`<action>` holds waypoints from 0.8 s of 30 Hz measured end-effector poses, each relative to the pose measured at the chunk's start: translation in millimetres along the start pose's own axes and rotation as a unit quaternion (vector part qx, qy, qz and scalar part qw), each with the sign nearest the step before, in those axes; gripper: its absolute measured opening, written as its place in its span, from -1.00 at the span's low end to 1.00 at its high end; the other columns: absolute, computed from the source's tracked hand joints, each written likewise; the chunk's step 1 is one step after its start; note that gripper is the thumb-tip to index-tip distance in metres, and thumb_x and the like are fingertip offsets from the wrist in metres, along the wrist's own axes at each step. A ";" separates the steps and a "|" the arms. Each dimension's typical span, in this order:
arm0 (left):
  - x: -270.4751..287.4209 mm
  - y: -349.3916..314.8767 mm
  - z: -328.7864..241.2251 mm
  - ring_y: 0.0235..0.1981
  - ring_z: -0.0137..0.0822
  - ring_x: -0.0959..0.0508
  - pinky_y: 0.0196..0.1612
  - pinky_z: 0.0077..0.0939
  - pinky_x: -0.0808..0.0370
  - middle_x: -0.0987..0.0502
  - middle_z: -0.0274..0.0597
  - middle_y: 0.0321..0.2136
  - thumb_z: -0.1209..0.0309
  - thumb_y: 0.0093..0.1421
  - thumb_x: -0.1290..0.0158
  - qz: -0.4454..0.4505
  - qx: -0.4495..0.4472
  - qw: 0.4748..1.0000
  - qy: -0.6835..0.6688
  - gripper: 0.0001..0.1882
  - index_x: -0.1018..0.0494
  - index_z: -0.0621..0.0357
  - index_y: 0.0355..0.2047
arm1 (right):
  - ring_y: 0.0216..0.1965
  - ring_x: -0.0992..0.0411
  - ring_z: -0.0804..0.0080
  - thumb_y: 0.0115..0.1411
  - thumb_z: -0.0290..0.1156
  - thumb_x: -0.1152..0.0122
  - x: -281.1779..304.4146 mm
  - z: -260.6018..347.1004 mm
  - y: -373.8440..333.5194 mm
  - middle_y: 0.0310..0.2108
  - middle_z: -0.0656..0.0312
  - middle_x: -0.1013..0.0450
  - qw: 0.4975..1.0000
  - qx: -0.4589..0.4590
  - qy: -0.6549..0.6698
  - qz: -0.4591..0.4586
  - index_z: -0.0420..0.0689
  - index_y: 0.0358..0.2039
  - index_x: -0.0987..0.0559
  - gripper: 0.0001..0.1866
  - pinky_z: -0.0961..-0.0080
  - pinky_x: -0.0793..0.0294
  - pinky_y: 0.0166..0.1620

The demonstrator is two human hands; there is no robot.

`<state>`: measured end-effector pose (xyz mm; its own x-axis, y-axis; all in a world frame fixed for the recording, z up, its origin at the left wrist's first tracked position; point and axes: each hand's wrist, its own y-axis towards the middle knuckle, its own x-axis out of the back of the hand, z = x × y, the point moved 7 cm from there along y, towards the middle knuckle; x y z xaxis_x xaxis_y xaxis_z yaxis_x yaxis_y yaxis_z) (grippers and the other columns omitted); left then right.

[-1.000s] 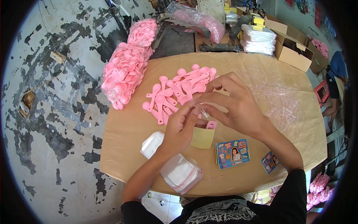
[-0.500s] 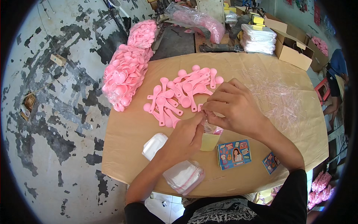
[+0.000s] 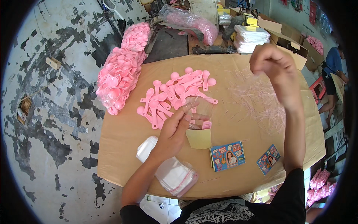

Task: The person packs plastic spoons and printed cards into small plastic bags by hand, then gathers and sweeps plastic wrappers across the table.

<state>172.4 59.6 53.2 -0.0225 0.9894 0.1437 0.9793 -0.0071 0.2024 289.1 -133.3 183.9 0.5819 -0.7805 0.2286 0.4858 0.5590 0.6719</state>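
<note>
My left hand (image 3: 172, 128) grips a clear plastic bag (image 3: 206, 109) over the middle of the table. Inside the bag's lower part sit a plain yellow card (image 3: 199, 139) and a pink piece (image 3: 206, 125), perhaps a spoon. Some fingers show through the film. Raised over the right side, my right hand (image 3: 278, 71) has its fingers curled in, slightly blurred; whatever they may hold is hidden. Loose pink measuring spoons (image 3: 179, 91) lie beyond the bag. Blue printed cards (image 3: 228, 156) are stacked to its right, with another blue card (image 3: 268, 159) farther right.
Thin clear strips (image 3: 257, 100) litter the table's right side. Flat clear bags (image 3: 175, 175) lie by my left forearm. Big sacks of pink spoons (image 3: 119, 74) stand at the far left. Cardboard boxes (image 3: 287, 35) and a person (image 3: 333, 71) are at the far right.
My right hand has left the bag and swung up and right over the strips. My left hand still grips the bag, which shows more openly now. The whole view has shifted slightly.
</note>
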 end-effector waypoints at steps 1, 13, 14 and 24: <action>3.8 0.9 7.0 -0.08 -0.29 -0.59 -0.01 -0.44 -0.51 -0.57 0.03 -0.07 0.43 0.47 0.31 -0.012 -0.001 0.999 -0.045 -0.60 -0.22 0.28 0.24 | -0.42 -0.43 0.61 0.15 -0.55 -0.12 3.2 -3.4 2.1 -0.45 0.30 -0.48 0.987 -0.033 0.148 0.052 -0.25 -0.40 -0.54 -0.94 0.60 -0.43 -0.28; 15.9 4.0 53.6 -0.01 -0.36 -0.55 0.01 -0.46 -0.53 -0.49 -0.13 0.07 0.31 0.45 0.15 -0.040 0.100 0.991 -0.080 -0.57 -0.31 0.29 0.22 | -0.18 -0.51 0.49 0.25 -0.45 -0.17 -9.5 -100.2 -12.2 -0.18 0.13 -0.58 0.950 -0.202 -0.218 0.099 -0.14 0.06 -0.55 -0.65 0.49 -0.49 -0.11; 15.8 5.4 52.5 -0.01 -0.37 -0.55 0.03 -0.47 -0.53 -0.49 -0.14 0.07 0.31 0.45 0.15 -0.049 0.108 0.982 -0.147 -0.58 -0.33 0.29 0.21 | -0.26 -0.50 0.53 0.27 -0.35 -0.19 -41.5 -82.3 -17.6 -0.23 0.17 -0.58 0.953 -0.170 -0.160 0.195 -0.13 0.05 -0.55 -0.65 0.52 -0.50 -0.17; 12.9 7.9 31.6 -0.07 -0.42 -0.57 -0.06 -0.53 -0.54 -0.54 -0.19 -0.01 0.25 0.46 0.15 -0.074 0.062 0.959 -0.265 -0.55 -0.32 0.20 0.25 | -0.45 -0.47 0.69 0.21 -0.42 -0.33 -103.3 -101.1 -51.7 -0.48 0.31 -0.55 0.963 -0.242 0.083 0.088 -0.20 -0.01 -0.59 -0.66 0.71 -0.46 -0.44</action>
<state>186.2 76.9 26.0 -0.0895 0.9134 -0.3971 0.9905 0.1233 0.0602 269.8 -53.3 54.3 0.7596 -0.6292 0.1649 0.5944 0.7744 0.2166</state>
